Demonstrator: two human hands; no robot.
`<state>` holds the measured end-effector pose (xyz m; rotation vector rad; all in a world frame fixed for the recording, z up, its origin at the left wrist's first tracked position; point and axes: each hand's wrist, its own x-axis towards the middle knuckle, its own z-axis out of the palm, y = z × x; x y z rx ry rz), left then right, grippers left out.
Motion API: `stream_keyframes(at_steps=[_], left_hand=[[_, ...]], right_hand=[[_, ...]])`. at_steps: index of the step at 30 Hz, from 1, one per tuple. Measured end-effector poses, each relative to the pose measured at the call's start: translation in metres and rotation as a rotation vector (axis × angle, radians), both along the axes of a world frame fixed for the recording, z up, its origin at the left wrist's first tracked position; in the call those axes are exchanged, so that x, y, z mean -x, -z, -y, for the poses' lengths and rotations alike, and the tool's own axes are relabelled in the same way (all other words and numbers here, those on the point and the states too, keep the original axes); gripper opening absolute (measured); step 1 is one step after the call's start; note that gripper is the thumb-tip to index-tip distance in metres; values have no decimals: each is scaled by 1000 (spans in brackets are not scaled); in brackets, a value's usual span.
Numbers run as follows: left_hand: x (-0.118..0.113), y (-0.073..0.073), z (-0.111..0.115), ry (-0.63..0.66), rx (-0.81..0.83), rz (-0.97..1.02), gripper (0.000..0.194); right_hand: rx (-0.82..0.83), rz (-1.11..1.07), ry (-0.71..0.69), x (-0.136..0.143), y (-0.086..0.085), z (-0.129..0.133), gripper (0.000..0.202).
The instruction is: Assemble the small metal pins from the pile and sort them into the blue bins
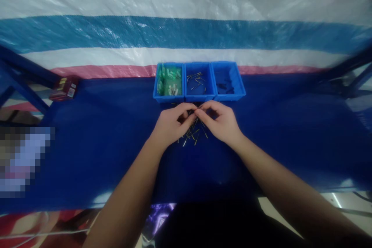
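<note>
My left hand (177, 122) and my right hand (219, 120) meet at their fingertips in front of the middle bin, each with thumb and fingers pinched together. Whatever sits between the fingertips is too small to make out. Below and between the hands lies a loose pile of thin metal pins (192, 133) with brass-coloured parts. The middle blue bin (199, 95) holds several similar pins. In the left blue bin (169, 99) are small clear and white pieces on a green bottom. A few small dark pieces lie in the right blue bin (231, 97).
The three bins stand side by side at the back of the blue table (116, 135). A dark red box (64, 88) is at the back left. Blue frame bars rise at both sides, before a striped sheet (186, 33).
</note>
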<state>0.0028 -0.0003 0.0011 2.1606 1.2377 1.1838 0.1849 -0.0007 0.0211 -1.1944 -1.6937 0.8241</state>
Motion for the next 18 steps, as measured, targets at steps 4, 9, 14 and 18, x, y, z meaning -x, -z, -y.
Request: stream_keyframes(at_steps=[4, 9, 14, 18], left_hand=[[1, -1, 0, 7, 16, -6, 14], [1, -2, 0, -23, 53, -78, 17], [3, -5, 0, -18, 58, -124, 20], [2, -8, 1, -10, 53, -105, 21]], right_hand=[[48, -24, 8, 0, 0, 1, 16], [38, -48, 11, 0, 0, -1, 15], [4, -21, 3, -1, -2, -1, 12], [1, 2, -5, -2, -2, -1, 13]])
